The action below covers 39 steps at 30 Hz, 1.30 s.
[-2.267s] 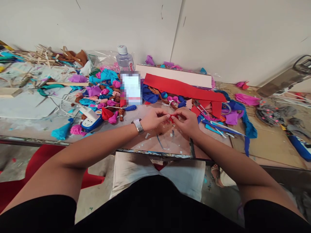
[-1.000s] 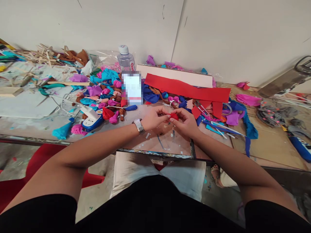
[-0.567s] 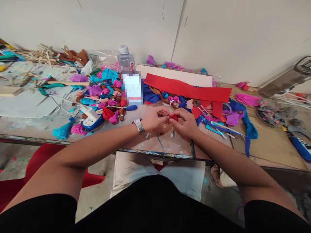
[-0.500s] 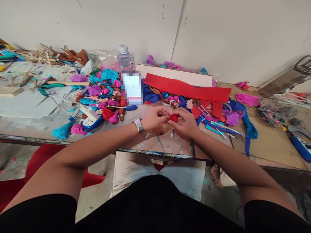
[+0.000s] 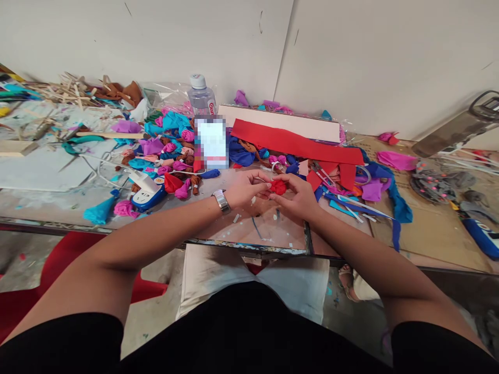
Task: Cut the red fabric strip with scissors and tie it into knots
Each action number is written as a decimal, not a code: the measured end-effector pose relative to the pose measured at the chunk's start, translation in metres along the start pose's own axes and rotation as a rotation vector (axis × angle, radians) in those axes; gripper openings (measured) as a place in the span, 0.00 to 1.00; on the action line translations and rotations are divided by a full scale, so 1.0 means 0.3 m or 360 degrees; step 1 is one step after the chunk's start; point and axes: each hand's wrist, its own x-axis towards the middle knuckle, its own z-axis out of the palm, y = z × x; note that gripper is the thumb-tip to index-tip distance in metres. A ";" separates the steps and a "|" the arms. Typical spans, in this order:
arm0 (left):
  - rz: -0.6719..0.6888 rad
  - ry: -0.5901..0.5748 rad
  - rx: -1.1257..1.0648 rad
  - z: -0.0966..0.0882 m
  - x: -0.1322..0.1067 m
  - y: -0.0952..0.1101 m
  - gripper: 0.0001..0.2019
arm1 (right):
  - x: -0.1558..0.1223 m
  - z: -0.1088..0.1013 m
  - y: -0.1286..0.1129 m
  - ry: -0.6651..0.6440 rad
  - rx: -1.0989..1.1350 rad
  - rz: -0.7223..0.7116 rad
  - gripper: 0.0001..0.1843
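Both of my hands meet over the near middle of the worktable point(image 5: 47, 200). Between their fingertips sits a small bunched piece of red fabric point(image 5: 278, 186), shaped like a little rosette. My left hand point(image 5: 245, 190), with a metal watch on its wrist, pinches the fabric from the left. From the right, my right hand point(image 5: 298, 196) curls its fingers around the same piece. Just beyond my right hand lie red fabric strips point(image 5: 296, 144) and blue scraps.
A heap of small rolled fabric pieces point(image 5: 171, 150) in pink, purple, turquoise and brown lies at the left centre, with a water bottle point(image 5: 201, 98), a blue-and-white power strip point(image 5: 147, 192) and green-handled pliers point(image 5: 80, 143). Wooden sticks pile up at the far left. A long white board point(image 5: 284, 122) lies by the wall.
The red fabric went from a thin strip stretched between my fingertips to a bunched rosette. My hands have stayed in nearly the same spot, with fingers shifting around it.
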 end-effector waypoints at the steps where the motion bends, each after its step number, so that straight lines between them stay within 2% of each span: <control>1: 0.0008 -0.0005 0.0013 -0.001 0.000 -0.001 0.19 | 0.000 0.001 -0.001 0.0005 0.0010 0.0025 0.25; 10: 0.0255 -0.0063 0.0205 -0.004 0.001 -0.006 0.21 | 0.004 0.007 -0.021 0.0033 0.0169 0.0135 0.17; 19: 0.0182 -0.0131 0.0046 -0.002 -0.005 0.002 0.22 | -0.003 0.009 -0.020 0.0102 0.0101 0.0051 0.18; 30: 0.0130 -0.0197 -0.0032 0.009 -0.011 0.001 0.20 | 0.003 0.021 -0.046 0.0121 0.0377 0.0179 0.15; 39: 0.0088 -0.0163 -0.0049 0.007 -0.013 0.004 0.19 | 0.006 0.026 -0.049 0.0154 0.0395 0.0209 0.15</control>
